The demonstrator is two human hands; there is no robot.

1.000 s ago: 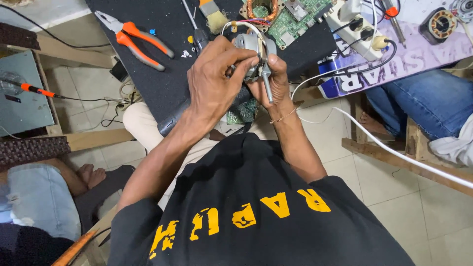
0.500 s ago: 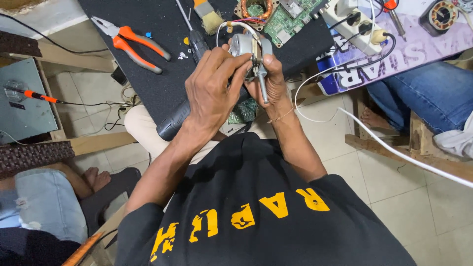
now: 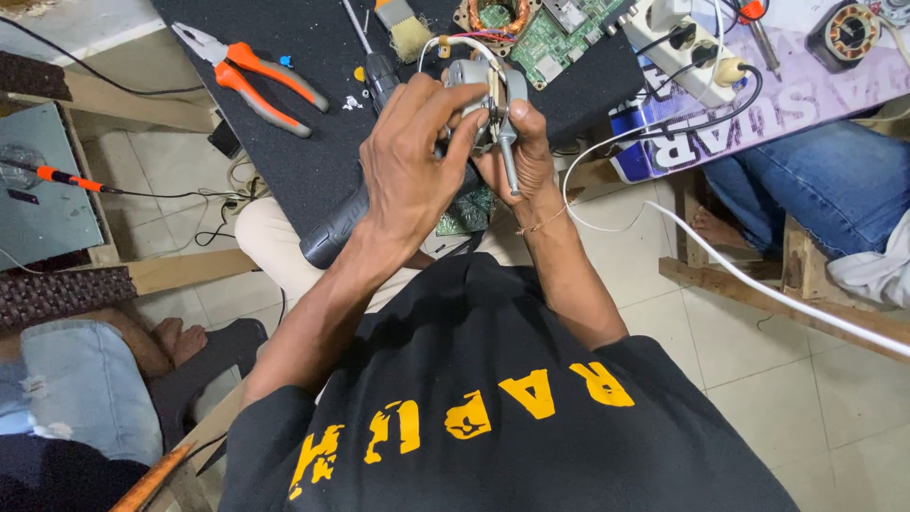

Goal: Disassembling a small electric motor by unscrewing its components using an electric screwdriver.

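Both my hands hold a small grey electric motor (image 3: 479, 90) above the near edge of a black work mat (image 3: 313, 142). My left hand (image 3: 408, 166) wraps over its left side, fingers curled across the casing. My right hand (image 3: 526, 152) supports it from the right, thumb by the steel shaft (image 3: 509, 161), which points back toward me. Thin coloured and white wires (image 3: 469, 40) loop out of the motor's top. A black-handled tool (image 3: 332, 237) lies on the mat under my left wrist.
On the mat lie orange-handled pliers (image 3: 256, 76), a brush (image 3: 408, 28), a copper-wound stator (image 3: 493, 14) and a green circuit board (image 3: 559, 38). A white power strip (image 3: 687, 47) with plugs sits to the right. People in jeans sit at right (image 3: 815, 180) and lower left (image 3: 66, 408).
My hands stay closed on the motor and have drifted slightly up and right in view. The fingers of my left hand have shifted a little on the casing.
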